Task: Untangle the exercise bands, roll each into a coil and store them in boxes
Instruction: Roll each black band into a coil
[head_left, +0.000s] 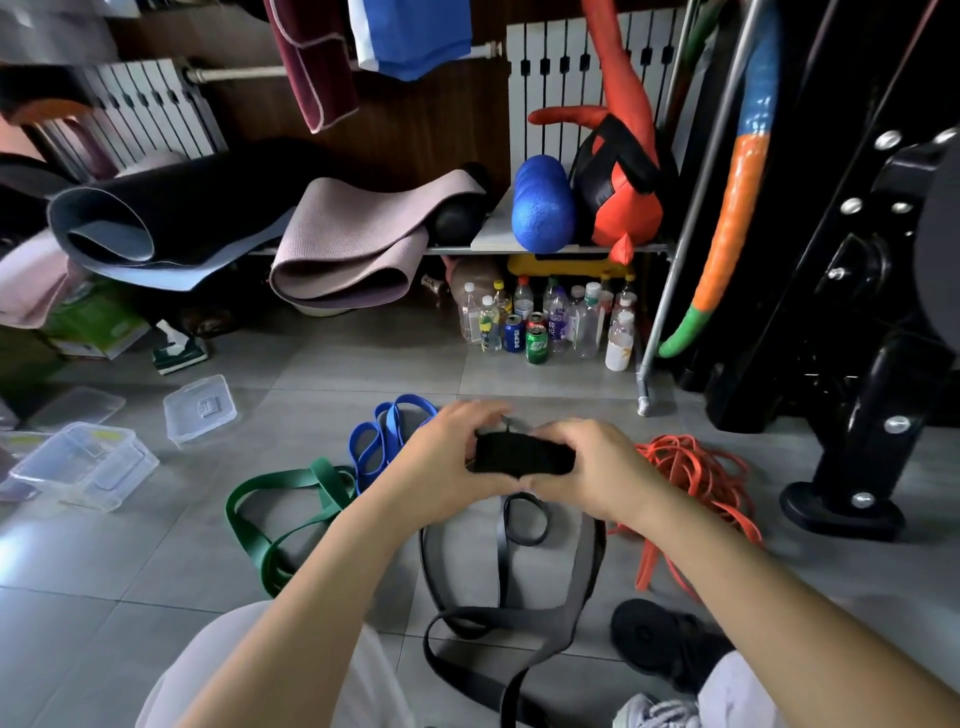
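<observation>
Grey tile floor (363, 374) is lying cluttered below a shelf of mats; left hand (447, 462) and right hand (597, 467) are gripping the black band coil (519, 453) between them, above loose bands

**One brand name legible**

The blue aluminium drink can (513, 335) carries "PEPSI" in white capitals running up its side. Just right of that can, the green aluminium drink can (536, 344) bears a logo too blurred to read. The labels on the clear plastic bottles (587, 317) behind it are too small to read.
</observation>
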